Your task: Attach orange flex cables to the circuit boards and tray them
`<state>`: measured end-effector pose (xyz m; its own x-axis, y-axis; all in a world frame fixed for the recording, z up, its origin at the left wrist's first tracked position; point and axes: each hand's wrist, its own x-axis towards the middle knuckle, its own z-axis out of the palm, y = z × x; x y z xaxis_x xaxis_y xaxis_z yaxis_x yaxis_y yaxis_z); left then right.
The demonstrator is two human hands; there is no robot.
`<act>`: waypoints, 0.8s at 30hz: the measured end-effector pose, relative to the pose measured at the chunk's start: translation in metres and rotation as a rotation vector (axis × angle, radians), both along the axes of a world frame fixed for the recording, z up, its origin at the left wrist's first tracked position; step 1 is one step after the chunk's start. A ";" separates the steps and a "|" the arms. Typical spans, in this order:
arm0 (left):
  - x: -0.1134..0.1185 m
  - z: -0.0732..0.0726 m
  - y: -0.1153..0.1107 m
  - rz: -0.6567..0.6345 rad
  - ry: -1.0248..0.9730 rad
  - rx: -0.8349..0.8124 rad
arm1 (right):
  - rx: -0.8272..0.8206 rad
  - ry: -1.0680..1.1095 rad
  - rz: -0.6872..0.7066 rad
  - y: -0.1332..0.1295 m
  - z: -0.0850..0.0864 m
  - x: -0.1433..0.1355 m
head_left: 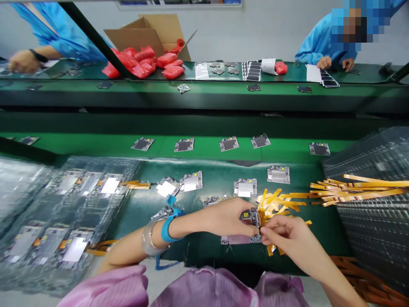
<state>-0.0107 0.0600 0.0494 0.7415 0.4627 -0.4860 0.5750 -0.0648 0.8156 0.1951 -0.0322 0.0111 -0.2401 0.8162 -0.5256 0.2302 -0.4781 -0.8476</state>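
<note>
My left hand (234,216), with a blue strap and a clear bangle at its wrist, is closed around a small circuit board (251,216) above the green work surface. At the board's right edge my right hand (284,232) pinches, thumb against fingers; what lies between the fingertips is too small to make out. Orange flex strips (275,202) lie in a loose pile just beyond the right hand. Another board (238,239) lies flat under the left hand. Farther out are more boards, among them one (245,187) and one (278,174).
Clear trays (124,164) with boards and strips stand at left. Stacked dark trays (377,170) at right bear a bundle of orange strips (358,187). Boards lie on the green belt (204,149). Across it, two people in blue work near red packets (137,62) and a cardboard box (134,36).
</note>
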 end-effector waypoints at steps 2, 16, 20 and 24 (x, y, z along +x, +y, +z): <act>0.000 -0.001 0.000 0.022 -0.031 0.010 | 0.015 -0.013 -0.007 -0.001 -0.002 0.000; 0.021 -0.033 -0.001 0.316 -0.255 0.093 | 1.047 -0.654 -0.329 -0.025 -0.001 -0.015; 0.030 -0.014 -0.026 0.218 -0.253 0.363 | 1.111 -0.768 -0.283 -0.038 -0.002 -0.018; 0.040 0.000 -0.049 0.031 -0.390 0.576 | 1.061 -0.825 -0.203 -0.054 0.021 -0.010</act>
